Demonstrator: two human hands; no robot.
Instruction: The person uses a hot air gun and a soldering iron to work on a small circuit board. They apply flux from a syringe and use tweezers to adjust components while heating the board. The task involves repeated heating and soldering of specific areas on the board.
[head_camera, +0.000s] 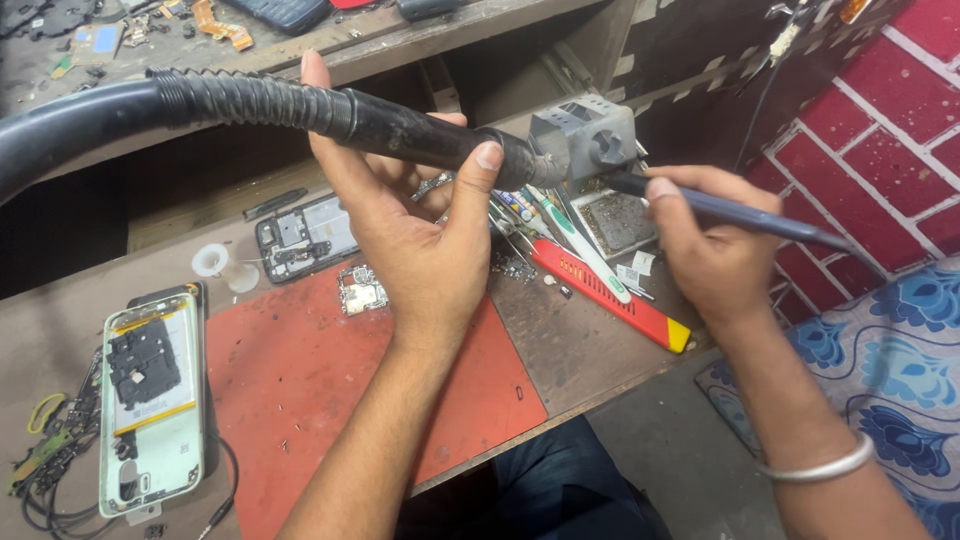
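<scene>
Black ribbed hose (300, 105) lay nearly level, nozzle pointing right, gripped by the left hand (415, 220); the right hand (715, 250) pinched a soldering iron (740, 213), tip pointing left.

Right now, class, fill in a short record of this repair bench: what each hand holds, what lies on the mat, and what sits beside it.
Left hand: left hand wraps the black hot-air handle, its ribbed hose running off to the left
Right hand: right hand holds a dark soldering iron, tip at the grey metal stand
On the red mat: a small circuit board
Left of mat: an opened phone, back cover off
Right of mat: a red-handled tool
</scene>
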